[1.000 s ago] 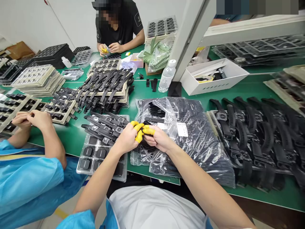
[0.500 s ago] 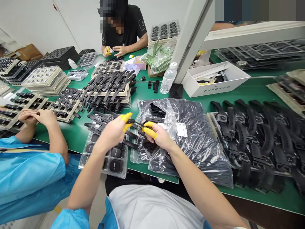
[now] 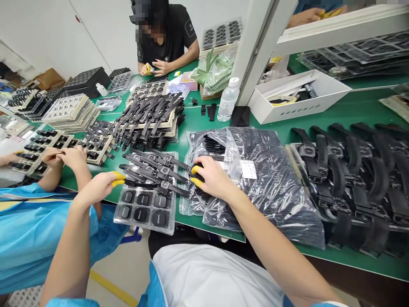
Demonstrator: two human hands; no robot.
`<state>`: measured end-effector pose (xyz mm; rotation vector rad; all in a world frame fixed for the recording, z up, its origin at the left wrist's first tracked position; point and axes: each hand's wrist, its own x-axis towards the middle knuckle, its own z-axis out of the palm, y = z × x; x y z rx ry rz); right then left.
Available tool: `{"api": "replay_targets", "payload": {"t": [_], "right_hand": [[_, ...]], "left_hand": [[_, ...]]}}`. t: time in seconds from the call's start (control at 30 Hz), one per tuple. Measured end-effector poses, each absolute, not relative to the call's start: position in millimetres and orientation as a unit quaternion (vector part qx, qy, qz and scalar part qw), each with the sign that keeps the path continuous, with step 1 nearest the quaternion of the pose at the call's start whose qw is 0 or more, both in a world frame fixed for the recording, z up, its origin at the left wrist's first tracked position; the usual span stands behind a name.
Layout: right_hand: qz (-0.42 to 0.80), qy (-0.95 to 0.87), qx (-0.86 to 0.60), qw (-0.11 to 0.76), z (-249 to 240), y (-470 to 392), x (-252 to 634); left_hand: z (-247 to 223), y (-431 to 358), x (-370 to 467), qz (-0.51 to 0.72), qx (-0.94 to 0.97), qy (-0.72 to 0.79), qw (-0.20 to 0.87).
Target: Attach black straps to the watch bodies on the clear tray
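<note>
Black watches point(image 3: 165, 170) on tray point(image 3: 144, 226), plastic bag point(image 3: 275, 183) beside, bottle point(image 3: 228, 102) and box point(image 3: 297, 109) behind

Left hand point(image 3: 99, 186) in yellow finger covers point(image 3: 118, 183) pinching a dark strap point(image 3: 142, 185) beside watches point(image 3: 165, 170) on a clear tray point(image 3: 145, 226), right hand point(image 3: 213, 175) at a plastic bag point(image 3: 271, 179), green table point(image 3: 194, 118), black-shirted person point(image 3: 174, 32) opposite.

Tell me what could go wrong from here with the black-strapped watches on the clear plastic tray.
The black-strapped watches lie closely overlapped, so moving one might drag its neighbours.
Some strap ends reach past the right edge of the clear plastic tray, close to the right hand, which could nudge them out of line.
The crumpled clear plastic bag lies beside that hand, so its loose film might snag a strap.
</note>
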<state>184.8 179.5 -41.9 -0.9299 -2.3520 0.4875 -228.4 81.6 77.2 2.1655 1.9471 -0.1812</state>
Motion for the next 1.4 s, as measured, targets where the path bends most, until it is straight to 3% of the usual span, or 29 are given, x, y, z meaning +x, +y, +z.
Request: {"api": "replay_targets", "payload": {"t": [0.17, 0.33, 0.7, 0.87, 1.13, 1.27, 1.4], "right_hand": [[0.11, -0.877, -0.412, 0.222, -56, 176, 182], [0.091, -0.882, -0.412, 0.211, -63, 177, 181], [0.108, -0.867, -0.407, 0.266, -66, 180, 181], [0.25, -0.798, -0.399, 0.376, -65, 183, 181], [0.544, -0.552, -0.387, 0.499, -45, 173, 180], [0.626, -0.491, -0.352, 0.493, -38, 172, 177], [0.697, -0.459, -0.335, 0.438, -36, 171, 173]], "left_hand": [[59, 90, -238, -0.102, 0.706, 0.671, 0.203], [44, 102, -235, -0.084, 0.696, 0.68, 0.213], [30, 96, -224, -0.019, 0.696, 0.716, 0.048], [35, 54, -148, 0.055, 0.788, 0.607, 0.09], [19, 26, -62, -0.161, 0.821, 0.547, 0.0], [12, 33, -66, -0.168, 0.824, 0.541, -0.025], [31, 45, -77, -0.115, 0.832, 0.542, 0.023]]}}
